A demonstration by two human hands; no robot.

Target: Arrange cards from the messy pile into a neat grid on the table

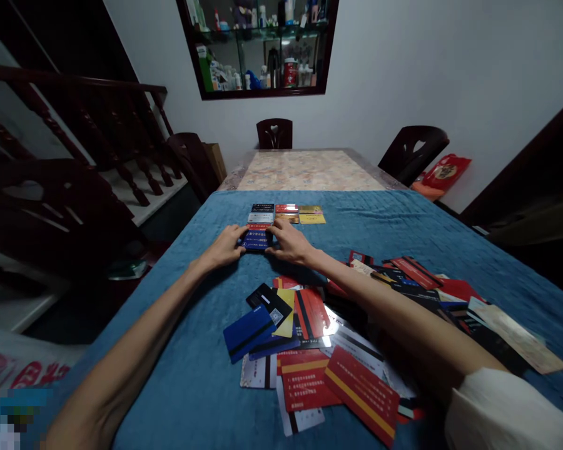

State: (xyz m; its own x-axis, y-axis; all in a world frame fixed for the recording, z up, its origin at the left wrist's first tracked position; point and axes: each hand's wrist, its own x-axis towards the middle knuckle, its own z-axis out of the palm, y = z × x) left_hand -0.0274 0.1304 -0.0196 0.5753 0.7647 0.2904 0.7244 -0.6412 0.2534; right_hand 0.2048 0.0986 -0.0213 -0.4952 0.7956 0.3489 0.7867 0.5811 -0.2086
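Note:
Between my two hands lies a blue bank card (257,240), low at the tablecloth. My left hand (226,245) has its fingers at the card's left edge, and my right hand (291,242) grips the right edge. A red card (259,227) shows just beyond the blue one. Farther off, cards lie in neat columns: a black card (263,207) and a silver card (261,217) on the left, a red-and-white card (286,208) in the middle, and a gold card (310,210) with a yellow card (312,219) on the right.
A loose heap of cards, including a dark blue card (248,331) and a red card (362,395), spreads across the near tablecloth (192,369). More cards (417,273) lie under and right of my right forearm. Chairs (274,134) surround the table; a stair railing (75,81) stands left.

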